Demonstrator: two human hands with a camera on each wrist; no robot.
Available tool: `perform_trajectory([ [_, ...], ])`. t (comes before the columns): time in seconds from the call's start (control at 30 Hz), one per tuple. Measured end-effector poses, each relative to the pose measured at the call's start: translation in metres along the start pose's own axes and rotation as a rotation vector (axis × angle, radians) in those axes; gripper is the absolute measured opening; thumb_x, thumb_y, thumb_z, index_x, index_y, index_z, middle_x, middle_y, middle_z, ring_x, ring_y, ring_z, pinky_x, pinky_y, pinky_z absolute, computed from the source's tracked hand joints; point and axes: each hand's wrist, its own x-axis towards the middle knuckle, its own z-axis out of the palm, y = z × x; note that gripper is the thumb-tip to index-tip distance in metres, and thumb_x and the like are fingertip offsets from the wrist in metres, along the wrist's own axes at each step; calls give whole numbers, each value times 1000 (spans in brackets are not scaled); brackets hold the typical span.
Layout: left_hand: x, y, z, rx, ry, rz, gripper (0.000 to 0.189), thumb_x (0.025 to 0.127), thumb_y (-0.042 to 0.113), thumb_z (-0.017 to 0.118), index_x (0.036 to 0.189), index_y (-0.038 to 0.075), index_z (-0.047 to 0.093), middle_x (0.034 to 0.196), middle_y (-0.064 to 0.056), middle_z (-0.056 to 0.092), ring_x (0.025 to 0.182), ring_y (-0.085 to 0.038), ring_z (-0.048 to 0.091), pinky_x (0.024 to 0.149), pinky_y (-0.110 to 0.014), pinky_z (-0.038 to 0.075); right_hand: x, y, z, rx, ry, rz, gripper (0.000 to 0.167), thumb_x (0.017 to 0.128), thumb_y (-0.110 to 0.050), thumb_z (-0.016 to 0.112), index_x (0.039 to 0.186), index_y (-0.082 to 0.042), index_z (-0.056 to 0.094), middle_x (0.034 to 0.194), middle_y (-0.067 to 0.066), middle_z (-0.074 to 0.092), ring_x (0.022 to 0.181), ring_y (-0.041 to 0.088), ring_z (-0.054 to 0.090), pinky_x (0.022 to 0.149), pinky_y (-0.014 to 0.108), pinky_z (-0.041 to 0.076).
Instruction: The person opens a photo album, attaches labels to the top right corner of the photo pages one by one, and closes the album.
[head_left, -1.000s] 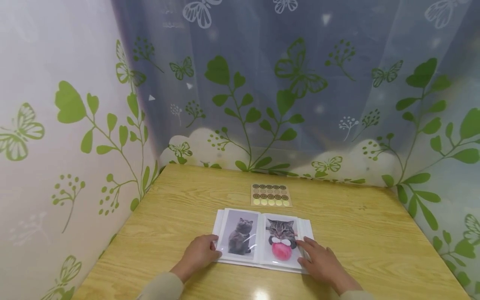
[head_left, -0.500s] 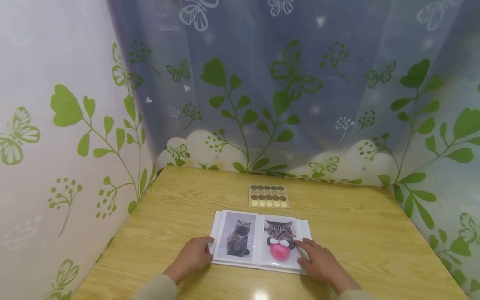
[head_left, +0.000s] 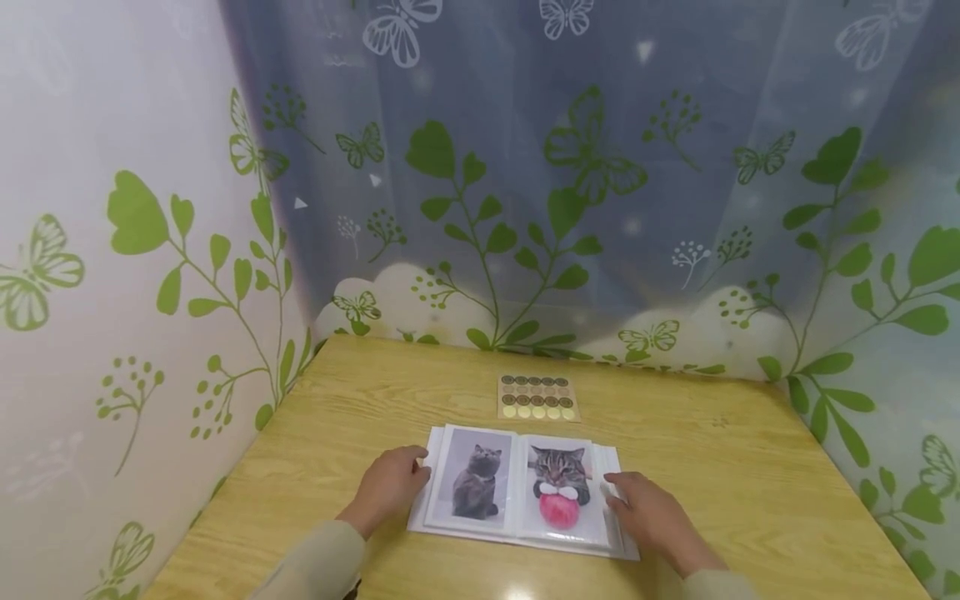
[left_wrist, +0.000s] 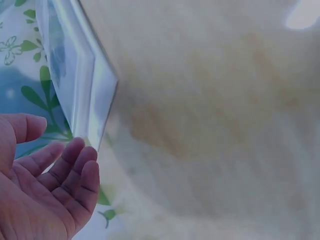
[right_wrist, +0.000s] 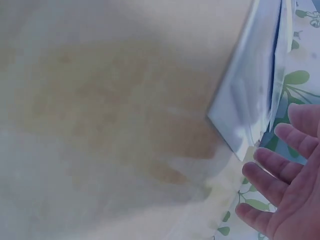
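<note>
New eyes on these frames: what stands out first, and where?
Likely the open photo album between the left hand and right hand: a gray cat photo on its left page, a tabby photo with a pink ball on the right. Next the sheet of round stickers beyond it, then the leafy butterfly backdrop behind the table.

We are finding a white photo album (head_left: 517,492) lying open on the table (head_left: 375,387), its left page showing a grey-cat photo (head_left: 477,479) and its right page a tabby-cat photo (head_left: 561,472).
</note>
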Motion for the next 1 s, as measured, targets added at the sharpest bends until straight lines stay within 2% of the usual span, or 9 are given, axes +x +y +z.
perform_trajectory([
  [0.17, 17, 4, 1, 10, 24, -19, 34, 93, 16, 63, 121, -3, 66, 88, -6, 66, 74, -19, 59, 64, -38, 51, 9, 1, -8, -7, 41, -27, 34, 96, -15, 60, 127, 1, 62, 126, 27, 59, 118, 46, 55, 98, 60, 44],
  [0.37, 35, 11, 1, 52, 57, 3, 35, 94, 21, 63, 121, -2, 66, 98, -14, 69, 90, -29, 66, 74, -46, 55, 25, -1, -18, -17, 50, -36, 36, 97, -16, 60, 128, 3, 61, 125, 29, 59, 117, 48, 55, 98, 61, 43],
  [0.63, 59, 31, 0, 80, 68, 21, 39, 95, 22, 62, 123, -5, 64, 115, -24, 67, 107, -39, 63, 90, -51, 52, 52, 0, -24, 32, 48, 0, 42, 100, -20, 56, 132, 7, 56, 130, 31, 56, 122, 50, 50, 101, 61, 40],
  [0.87, 88, 39, 13, 67, 53, -8, 43, 97, 27, 60, 126, -6, 61, 121, -25, 63, 111, -41, 60, 92, -53, 51, 76, 3, -29, 76, 12, 46, 48, 102, -24, 51, 136, 10, 50, 135, 35, 51, 126, 52, 45, 105, 62, 36],
  [1.0, 101, 42, 20, 28, 38, -47, 48, 99, 32, 58, 128, -6, 60, 124, -26, 61, 114, -43, 58, 94, -54, 49, 90, 4, -28, 95, -9, 58, 48, 103, -23, 49, 137, 11, 49, 136, 35, 50, 126, 53, 45, 105, 62, 36],
])
